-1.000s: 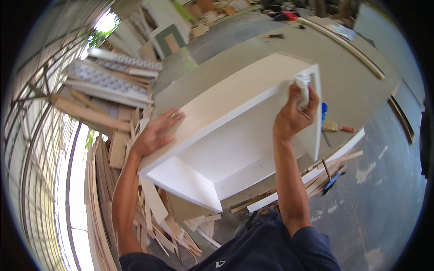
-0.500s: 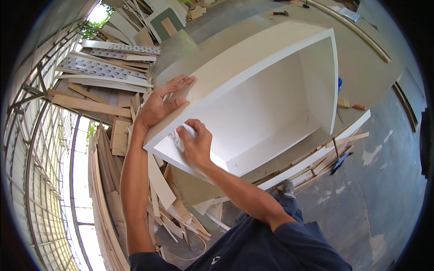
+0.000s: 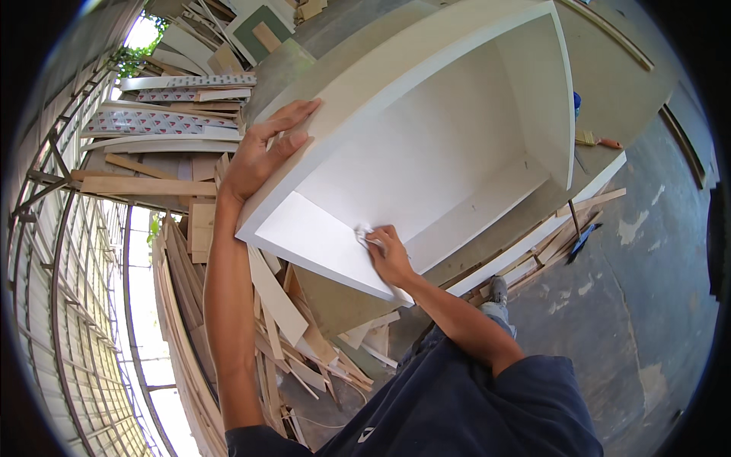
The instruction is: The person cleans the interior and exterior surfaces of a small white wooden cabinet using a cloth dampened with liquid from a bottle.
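A white box-shaped cabinet [image 3: 434,164], its open side toward me, rests tilted across the work table. My left hand [image 3: 263,152] lies against the outer panel at its left end, fingers stretched out and thumb apart near the front edge. Inside the cabinet, my right hand [image 3: 392,259] pinches a crumpled white cloth [image 3: 363,231]. The cloth touches the white inner surface at the corner where the left end panel meets the others. Part of the cloth is hidden behind my fingers.
Beyond the cabinet's right end lie a paintbrush [image 3: 598,141] with a reddish handle and a blue object [image 3: 576,104]. Wood offcuts [image 3: 278,305] crowd the floor at left, and stacked boards [image 3: 164,118] stand farther back. A blue-bristled brush [image 3: 585,242] leans near the table's right side.
My right hand has moved right and deeper into the cabinet with the cloth. My left hand stays on the outer panel. The cabinet appears larger and slightly shifted in view.
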The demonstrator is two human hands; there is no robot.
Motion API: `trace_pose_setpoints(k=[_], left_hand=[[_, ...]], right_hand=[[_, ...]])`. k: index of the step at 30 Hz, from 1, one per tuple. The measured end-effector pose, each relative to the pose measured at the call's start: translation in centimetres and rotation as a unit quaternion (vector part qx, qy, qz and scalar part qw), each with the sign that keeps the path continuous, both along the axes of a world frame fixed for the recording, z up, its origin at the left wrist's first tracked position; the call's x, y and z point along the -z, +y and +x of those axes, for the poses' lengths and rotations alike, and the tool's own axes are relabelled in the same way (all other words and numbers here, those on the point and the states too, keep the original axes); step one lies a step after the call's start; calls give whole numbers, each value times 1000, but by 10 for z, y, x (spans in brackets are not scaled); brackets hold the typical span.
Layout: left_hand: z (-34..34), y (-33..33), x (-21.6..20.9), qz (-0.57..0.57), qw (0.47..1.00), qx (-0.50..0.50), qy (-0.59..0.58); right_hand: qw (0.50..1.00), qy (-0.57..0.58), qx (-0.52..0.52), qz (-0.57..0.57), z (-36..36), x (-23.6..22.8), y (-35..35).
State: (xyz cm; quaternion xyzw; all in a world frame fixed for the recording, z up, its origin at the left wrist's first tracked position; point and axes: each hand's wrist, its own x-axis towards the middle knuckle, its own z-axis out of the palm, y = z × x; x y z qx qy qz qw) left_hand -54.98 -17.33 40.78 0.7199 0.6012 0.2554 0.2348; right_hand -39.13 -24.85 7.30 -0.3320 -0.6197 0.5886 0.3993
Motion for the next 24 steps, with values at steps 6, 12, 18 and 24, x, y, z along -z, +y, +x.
trace_pose_setpoints(k=[6,12,18,24], left_hand=[[-3,3,1,-8,1000,-2,-9],[-7,13,6,-16,999,5,-32],[-17,15,8,-31,998,-13,-55],[-13,20,11,-40,996,-7,-84]], right_hand=[[997,-26,-30,-67,-20,-64,20],[968,240,-71,18,-60,-196,58],[974,214,-36,62,1,-132,0],[880,257,104,385,-15,-225,37]])
